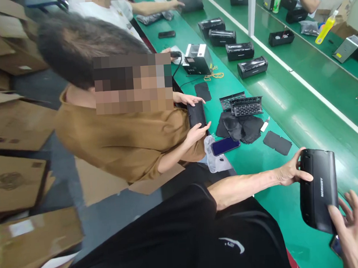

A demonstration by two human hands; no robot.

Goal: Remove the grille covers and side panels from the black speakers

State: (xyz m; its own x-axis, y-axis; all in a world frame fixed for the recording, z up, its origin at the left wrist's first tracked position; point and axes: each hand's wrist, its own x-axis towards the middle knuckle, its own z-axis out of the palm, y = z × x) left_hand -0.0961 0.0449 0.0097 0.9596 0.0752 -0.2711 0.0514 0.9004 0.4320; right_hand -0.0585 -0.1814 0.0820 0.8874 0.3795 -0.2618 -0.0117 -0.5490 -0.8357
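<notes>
A black, rounded speaker housing [317, 190] with white lettering is tilted on end above the green bench at the lower right. My left hand [292, 172] grips its upper left side, the thumb lying across the front and the other fingers partly hidden behind. At the lower right edge, my right hand [352, 224] has its thumb against the housing, with fingers bent along the side. A flat dark sheet [277, 143] rests on the bench left of my left hand. Part of a phone-like object [336, 245] shows below the housing.
Beside me, a co-worker in a brown shirt [115, 142] holds a black panel [197, 114]. Perforated grilles [247, 106], black cloth pieces [242, 126] and a phone [226, 146] lie on the bench. Several similar housings [240, 51] line the green conveyor [311, 113]. Cardboard boxes [15, 180] stand left.
</notes>
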